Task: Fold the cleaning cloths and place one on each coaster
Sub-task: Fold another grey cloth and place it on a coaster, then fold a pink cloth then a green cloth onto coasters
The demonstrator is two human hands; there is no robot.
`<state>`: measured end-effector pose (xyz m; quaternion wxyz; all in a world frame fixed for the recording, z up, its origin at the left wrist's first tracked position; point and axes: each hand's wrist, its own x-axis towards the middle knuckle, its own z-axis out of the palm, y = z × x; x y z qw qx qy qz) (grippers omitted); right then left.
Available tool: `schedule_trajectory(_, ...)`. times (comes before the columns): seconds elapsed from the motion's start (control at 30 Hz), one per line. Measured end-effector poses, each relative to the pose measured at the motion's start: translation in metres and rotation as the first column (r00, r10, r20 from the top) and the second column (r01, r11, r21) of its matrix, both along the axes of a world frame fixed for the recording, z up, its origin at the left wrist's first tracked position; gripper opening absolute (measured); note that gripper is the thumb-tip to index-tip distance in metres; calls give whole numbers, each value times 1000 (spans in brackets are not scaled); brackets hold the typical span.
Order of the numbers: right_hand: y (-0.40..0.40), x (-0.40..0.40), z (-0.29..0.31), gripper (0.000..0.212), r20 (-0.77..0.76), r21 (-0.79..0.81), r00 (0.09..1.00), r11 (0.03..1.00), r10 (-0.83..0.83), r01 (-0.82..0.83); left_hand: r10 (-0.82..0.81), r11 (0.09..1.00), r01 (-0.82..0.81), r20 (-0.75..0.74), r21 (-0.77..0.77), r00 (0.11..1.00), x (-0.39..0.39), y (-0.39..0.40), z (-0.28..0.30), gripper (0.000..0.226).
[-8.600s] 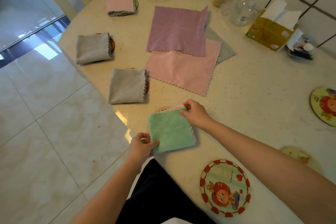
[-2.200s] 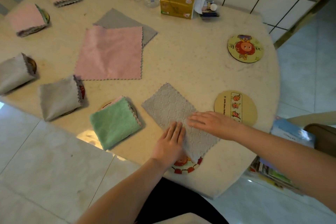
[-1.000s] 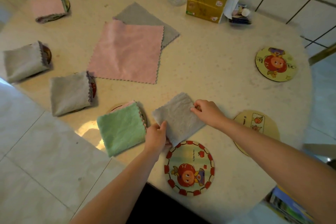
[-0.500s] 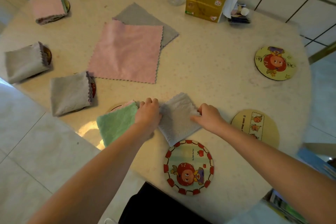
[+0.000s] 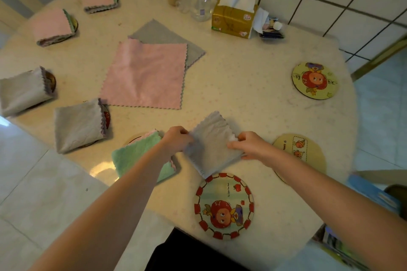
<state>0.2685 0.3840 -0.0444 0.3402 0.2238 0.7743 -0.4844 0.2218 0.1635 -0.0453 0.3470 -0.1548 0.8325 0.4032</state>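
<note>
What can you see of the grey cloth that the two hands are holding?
The grey cloth is folded to a small square with zigzag edges and looks like soft microfibre. It sits turned like a diamond at the near side of the table. The left hand grips its left side, the right hand its right. Its near corner reaches the red-bordered coaster.

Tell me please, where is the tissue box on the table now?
In the head view the tissue box stands at the far edge of the table, by the tiled wall, just right of the clear pump bottle.
</note>
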Motion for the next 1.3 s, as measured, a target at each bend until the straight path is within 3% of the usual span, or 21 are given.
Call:
schedule_trajectory(0.1,13,20,17,41,-22,-152,975,965,-219,213,184,927,-204,91,314,979,12,-3,15,13)
schedule_trajectory(0.2,24,48,31,45,-42,-214,959,940,-281,266,170,861,-226,160,456,972,36,-3,28,19)
schedule_trajectory(0.27,28,71,35,34,-43,-230,965,943,-257,241,133,845,-215,197,489,971,54,-5,27,23)
schedule_trajectory(0.37,30,108,28,30,-15,-222,974,951,-226,217,71,883,-170,234,438,970,84,-11,17,30)
schedule_trajectory(0.5,24,153,12,21,39,-192,971,952,-236,239,73,893,-163,223,420,972,123,-14,0,16)
schedule_trajectory(0.8,8,193,-17,3,3,-4,976,976,-220,220,94,968,-94,11,232,996,145,-11,-22,15)
schedule_trajectory(0.9,5,195,-18,6,-24,107,989,983,-146,148,-51,995,62,-138,74,989,143,-10,-26,27)
schedule_trajectory(1.0,8,190,-16,12,-29,298,999,954,45,-34,-267,963,242,-278,-121,923,139,-13,-26,38)
schedule_trajectory(1.1,18,165,-2,11,-84,444,992,895,96,-49,-382,923,332,-367,-194,848,124,-22,-18,44)
schedule_trajectory(1.3,-5,98,25,12,-294,495,909,861,295,-119,-328,944,267,-461,-194,825,73,-48,-5,34)
